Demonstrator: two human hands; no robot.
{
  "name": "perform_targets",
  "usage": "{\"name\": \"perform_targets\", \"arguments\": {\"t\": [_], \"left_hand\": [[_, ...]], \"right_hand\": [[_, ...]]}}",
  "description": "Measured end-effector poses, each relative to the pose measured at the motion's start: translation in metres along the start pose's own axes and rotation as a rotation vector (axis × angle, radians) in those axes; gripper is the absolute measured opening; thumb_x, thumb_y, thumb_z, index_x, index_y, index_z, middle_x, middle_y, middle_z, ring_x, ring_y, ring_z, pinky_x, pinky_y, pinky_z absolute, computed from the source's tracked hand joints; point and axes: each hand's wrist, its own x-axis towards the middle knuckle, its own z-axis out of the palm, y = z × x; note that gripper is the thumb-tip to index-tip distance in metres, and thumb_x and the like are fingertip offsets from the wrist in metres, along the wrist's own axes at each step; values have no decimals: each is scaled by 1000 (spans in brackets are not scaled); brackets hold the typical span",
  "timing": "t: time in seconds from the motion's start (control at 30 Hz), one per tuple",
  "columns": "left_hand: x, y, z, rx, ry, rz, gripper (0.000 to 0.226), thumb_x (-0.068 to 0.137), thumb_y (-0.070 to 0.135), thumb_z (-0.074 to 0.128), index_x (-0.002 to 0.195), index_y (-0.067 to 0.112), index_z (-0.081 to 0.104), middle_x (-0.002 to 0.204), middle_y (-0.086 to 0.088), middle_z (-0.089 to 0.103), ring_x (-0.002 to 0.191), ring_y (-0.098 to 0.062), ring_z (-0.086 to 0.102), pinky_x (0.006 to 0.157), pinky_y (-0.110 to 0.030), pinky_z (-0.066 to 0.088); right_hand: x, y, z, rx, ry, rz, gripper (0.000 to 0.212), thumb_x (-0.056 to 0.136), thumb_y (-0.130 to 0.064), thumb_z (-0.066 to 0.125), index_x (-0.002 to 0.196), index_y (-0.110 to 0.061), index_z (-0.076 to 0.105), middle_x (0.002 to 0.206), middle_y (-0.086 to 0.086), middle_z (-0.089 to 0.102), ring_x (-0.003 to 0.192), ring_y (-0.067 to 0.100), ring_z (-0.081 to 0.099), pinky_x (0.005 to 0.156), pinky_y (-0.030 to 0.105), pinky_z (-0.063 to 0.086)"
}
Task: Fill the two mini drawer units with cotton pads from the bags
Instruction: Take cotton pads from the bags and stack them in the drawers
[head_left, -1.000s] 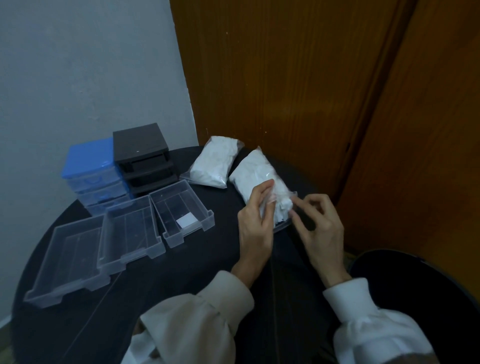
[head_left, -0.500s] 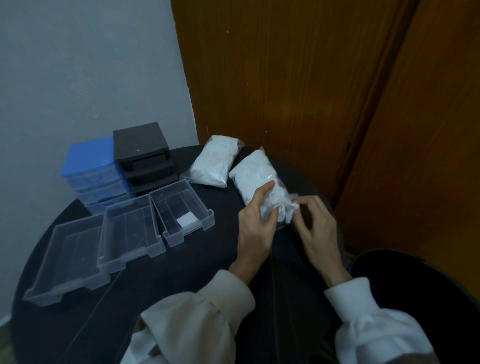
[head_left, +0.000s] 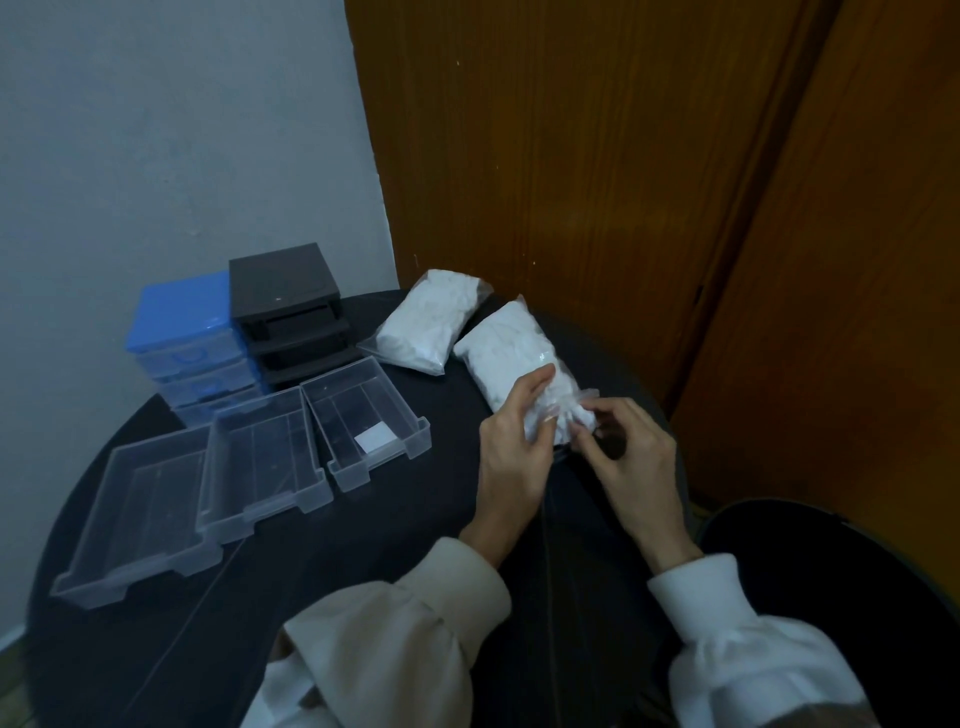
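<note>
Near bag (head_left: 511, 353): lies on the table (head_left: 395, 519), just right of the clear drawers, so pads have a short trip.
Left hand (head_left: 511, 447): I grip the bag's side to steady it.
Right hand (head_left: 631, 457): I pinch the bag's mouth to pull pads out.
Far bag (head_left: 434, 325): waits unopened, just behind the near bag.
Clear drawers (head_left: 265, 457): pulled out, left of the near bag, ready for filling.
Drawer units (head_left: 234, 322): behind the drawers.
</note>
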Motion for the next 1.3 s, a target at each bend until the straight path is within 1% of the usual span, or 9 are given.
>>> {"name": "perform_targets", "arguments": {"t": [0.07,0.33,0.6,0.73,0.87,1.0,1.13,1.23,1.3], "left_hand": [[-1,0,0,-1,-5,9,38,92,3,53,129,12,53,126,-5,59,111,7,53,90,-4,39],[-1,0,0,81,-18,56,35,95,9,51,130,12,52,121,-4,62,110,-5,57,94,-15,45],[0,-3,0,83,22,51,34,94,9,52,128,11,54,116,-3,64,102,3,57,86,-7,42],[0,-1,0,116,14,53,35,94,9,52,128,11,53,118,-4,63,105,3,54,88,-3,38],[0,-1,0,161,-4,56,37,93,9,54,129,13,53,119,-3,63,104,1,55,87,-2,39],[-1,2,-1,199,-53,38,42,91,8,57,132,15,50,126,-3,60,114,-9,56,99,-19,42],[-5,9,-7,212,-128,78,51,89,11,59,137,19,44,142,-3,45,133,-10,38,118,-33,19],[-11,13,-25,296,-143,126,54,88,14,59,138,22,42,140,8,40,131,6,23,117,-22,7],[-14,10,-45,460,-66,137,49,89,12,55,136,22,44,140,7,43,132,5,24,115,-21,6]], "right_hand": [[0,-1,0,-8,-4,4,20,82,-19,68,101,-12,63,96,-3,59,84,3,54,78,0,37],[0,0,-1,-2,51,0,3,86,-12,59,88,-14,60,85,-1,57,74,-6,48,70,5,39],[-2,-5,-2,72,-8,9,22,77,-9,73,94,-12,59,90,-4,55,78,0,53,72,2,38],[0,-1,-2,50,107,0,14,80,3,62,89,-9,62,84,-4,55,75,-3,49,71,2,36],[-1,0,-4,89,227,-8,17,82,-10,46,86,-7,62,84,-3,54,78,0,49,72,4,36],[-3,-1,-8,216,349,43,17,84,-16,43,93,-17,58,87,-9,56,81,-8,50,73,7,38],[-6,-2,-9,370,400,159,16,91,-22,48,107,-20,52,98,-18,55,85,-6,54,71,17,45],[-4,-8,-11,417,340,157,18,95,-10,51,111,-18,51,100,-16,57,88,-6,56,72,14,47],[-2,-14,-11,411,282,132,16,96,-11,50,109,-18,54,99,-15,58,90,-6,56,73,13,46]]}}
